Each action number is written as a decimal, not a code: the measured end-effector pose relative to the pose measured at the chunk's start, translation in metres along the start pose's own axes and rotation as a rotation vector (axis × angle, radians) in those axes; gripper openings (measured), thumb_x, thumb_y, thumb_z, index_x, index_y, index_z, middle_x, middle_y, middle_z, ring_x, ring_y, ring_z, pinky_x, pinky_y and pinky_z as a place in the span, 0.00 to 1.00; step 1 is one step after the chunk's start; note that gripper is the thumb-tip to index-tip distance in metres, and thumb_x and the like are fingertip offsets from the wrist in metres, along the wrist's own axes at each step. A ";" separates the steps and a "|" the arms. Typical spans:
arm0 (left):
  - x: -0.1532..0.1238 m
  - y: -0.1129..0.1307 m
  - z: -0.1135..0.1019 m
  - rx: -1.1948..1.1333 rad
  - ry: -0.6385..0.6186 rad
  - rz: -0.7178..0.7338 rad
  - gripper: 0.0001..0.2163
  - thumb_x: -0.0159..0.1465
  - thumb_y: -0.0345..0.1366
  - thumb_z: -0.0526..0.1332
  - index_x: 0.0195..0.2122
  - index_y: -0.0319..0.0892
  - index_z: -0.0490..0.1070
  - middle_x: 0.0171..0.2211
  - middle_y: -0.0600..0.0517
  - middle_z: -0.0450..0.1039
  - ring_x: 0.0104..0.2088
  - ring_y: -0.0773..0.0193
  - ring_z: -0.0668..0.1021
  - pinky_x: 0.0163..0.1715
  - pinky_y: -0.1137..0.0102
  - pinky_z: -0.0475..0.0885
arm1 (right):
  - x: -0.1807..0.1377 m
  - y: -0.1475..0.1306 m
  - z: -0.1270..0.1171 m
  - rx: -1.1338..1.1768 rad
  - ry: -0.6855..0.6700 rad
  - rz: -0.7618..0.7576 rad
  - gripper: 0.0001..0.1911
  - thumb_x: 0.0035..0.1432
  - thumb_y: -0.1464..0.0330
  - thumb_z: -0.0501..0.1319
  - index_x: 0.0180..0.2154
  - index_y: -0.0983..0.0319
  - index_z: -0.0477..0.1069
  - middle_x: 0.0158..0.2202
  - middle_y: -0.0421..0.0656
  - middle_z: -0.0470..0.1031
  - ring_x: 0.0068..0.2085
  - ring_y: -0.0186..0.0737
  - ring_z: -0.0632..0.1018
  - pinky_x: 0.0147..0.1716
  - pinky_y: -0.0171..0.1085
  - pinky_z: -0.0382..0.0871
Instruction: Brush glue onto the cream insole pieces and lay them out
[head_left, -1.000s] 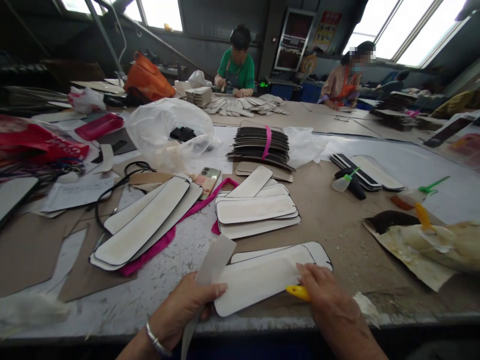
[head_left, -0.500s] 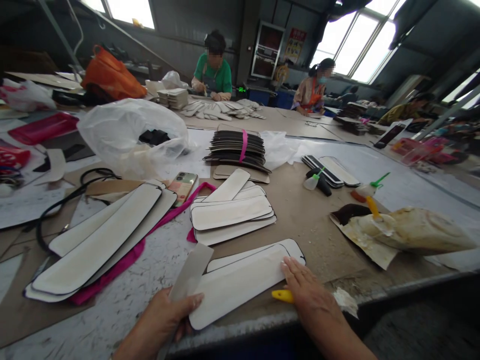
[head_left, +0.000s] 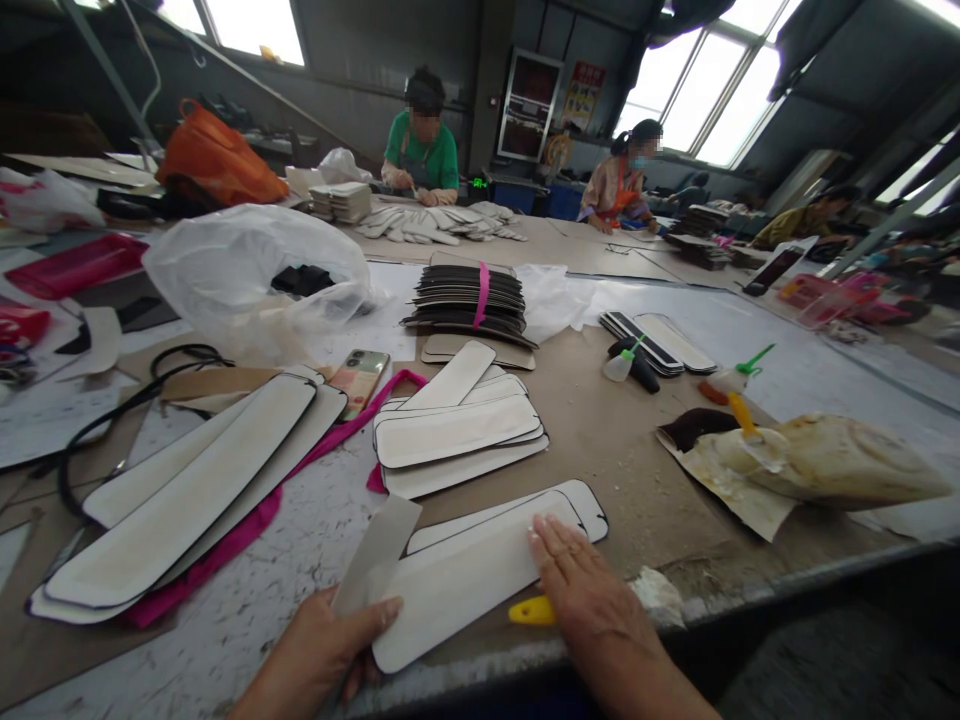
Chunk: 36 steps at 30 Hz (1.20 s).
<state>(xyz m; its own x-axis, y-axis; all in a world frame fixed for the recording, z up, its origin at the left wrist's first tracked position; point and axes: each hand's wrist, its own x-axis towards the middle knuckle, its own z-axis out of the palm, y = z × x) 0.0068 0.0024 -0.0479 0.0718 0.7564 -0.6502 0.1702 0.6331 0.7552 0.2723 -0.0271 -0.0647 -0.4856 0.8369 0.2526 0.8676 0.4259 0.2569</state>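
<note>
At counter [head_left: 300, 560] edge, left hand [head_left: 337, 635] pinches white panel [head_left: 457, 580] and pale strip [head_left: 379, 555]; right hand [head_left: 589, 605] rests on panel, yellow handle [head_left: 532, 611] beneath, grip unclear; open room rightward.

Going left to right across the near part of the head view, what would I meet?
Fanned white panels, left hand, front white panel, right hand, crumpled whitish scrap, pale stained object.

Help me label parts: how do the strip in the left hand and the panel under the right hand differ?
The strip is greyer; the panel is whiter. The strip looks narrower than the panel. The strip's visible corners are sharp; the panel's are rounded. Both look pale and thin.
</note>
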 end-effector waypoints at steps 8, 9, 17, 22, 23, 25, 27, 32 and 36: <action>-0.004 0.007 -0.004 -0.054 -0.064 -0.034 0.17 0.44 0.49 0.64 0.17 0.38 0.68 0.09 0.55 0.64 0.12 0.73 0.61 0.13 0.76 0.52 | -0.013 0.039 0.002 -0.031 -0.043 0.259 0.23 0.48 0.83 0.46 0.43 0.69 0.70 0.42 0.53 0.75 0.42 0.45 0.76 0.37 0.41 0.73; -0.005 0.008 -0.005 -0.075 -0.073 -0.040 0.17 0.43 0.48 0.65 0.17 0.38 0.68 0.09 0.55 0.64 0.12 0.73 0.61 0.13 0.76 0.52 | -0.013 0.043 0.000 0.018 -0.037 0.326 0.21 0.50 0.81 0.46 0.43 0.68 0.69 0.42 0.52 0.75 0.42 0.45 0.76 0.37 0.41 0.72; -0.012 0.015 -0.008 -0.140 -0.150 0.027 0.17 0.44 0.48 0.64 0.20 0.36 0.69 0.12 0.55 0.65 0.14 0.73 0.62 0.15 0.75 0.51 | 0.017 0.041 -0.009 0.471 -0.257 0.740 0.19 0.51 0.55 0.53 0.37 0.62 0.69 0.32 0.48 0.77 0.33 0.47 0.78 0.33 0.40 0.71; -0.016 0.027 -0.015 -0.053 -0.041 0.083 0.17 0.44 0.48 0.64 0.18 0.38 0.66 0.10 0.58 0.62 0.14 0.73 0.60 0.16 0.74 0.50 | 0.016 0.053 -0.013 0.763 -0.248 0.863 0.19 0.51 0.57 0.47 0.35 0.62 0.69 0.18 0.40 0.71 0.21 0.42 0.74 0.22 0.38 0.67; -0.016 0.031 -0.017 -0.051 -0.026 0.087 0.16 0.44 0.48 0.64 0.18 0.38 0.66 0.10 0.58 0.61 0.14 0.73 0.60 0.16 0.74 0.50 | 0.016 0.055 -0.015 0.836 -0.248 0.914 0.20 0.51 0.56 0.47 0.37 0.62 0.68 0.16 0.38 0.68 0.18 0.40 0.72 0.19 0.37 0.65; -0.017 0.038 -0.018 -0.051 -0.015 0.094 0.16 0.44 0.47 0.64 0.18 0.38 0.66 0.10 0.58 0.61 0.14 0.73 0.61 0.17 0.74 0.50 | 0.020 0.055 -0.018 0.983 -0.258 0.995 0.22 0.51 0.55 0.48 0.40 0.62 0.65 0.14 0.34 0.65 0.14 0.36 0.68 0.15 0.34 0.62; -0.015 0.047 -0.019 -0.061 -0.023 0.105 0.15 0.45 0.46 0.64 0.18 0.38 0.65 0.10 0.58 0.61 0.15 0.72 0.61 0.16 0.74 0.50 | 0.029 0.056 -0.023 1.074 -0.268 1.034 0.20 0.50 0.54 0.50 0.38 0.61 0.64 0.13 0.32 0.63 0.13 0.34 0.66 0.13 0.33 0.60; 0.011 0.086 -0.020 -0.100 -0.030 0.171 0.15 0.45 0.45 0.65 0.16 0.39 0.64 0.10 0.59 0.61 0.14 0.73 0.60 0.15 0.75 0.51 | 0.078 0.078 -0.026 0.942 -0.250 0.922 0.17 0.52 0.55 0.49 0.20 0.59 0.60 0.11 0.34 0.60 0.14 0.32 0.65 0.15 0.31 0.59; 0.044 0.111 -0.027 -0.028 0.196 0.241 0.16 0.46 0.46 0.63 0.16 0.38 0.64 0.10 0.57 0.63 0.14 0.73 0.62 0.16 0.76 0.53 | 0.116 0.106 -0.017 0.797 -0.167 0.857 0.15 0.54 0.60 0.50 0.19 0.59 0.61 0.15 0.38 0.65 0.17 0.34 0.67 0.19 0.34 0.60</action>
<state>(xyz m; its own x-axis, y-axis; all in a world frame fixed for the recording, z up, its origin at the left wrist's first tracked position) 0.0028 0.1104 0.0098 -0.0843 0.9009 -0.4257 0.1438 0.4337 0.8895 0.3060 0.1094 0.0081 0.2560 0.9633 -0.0808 0.7543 -0.2514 -0.6064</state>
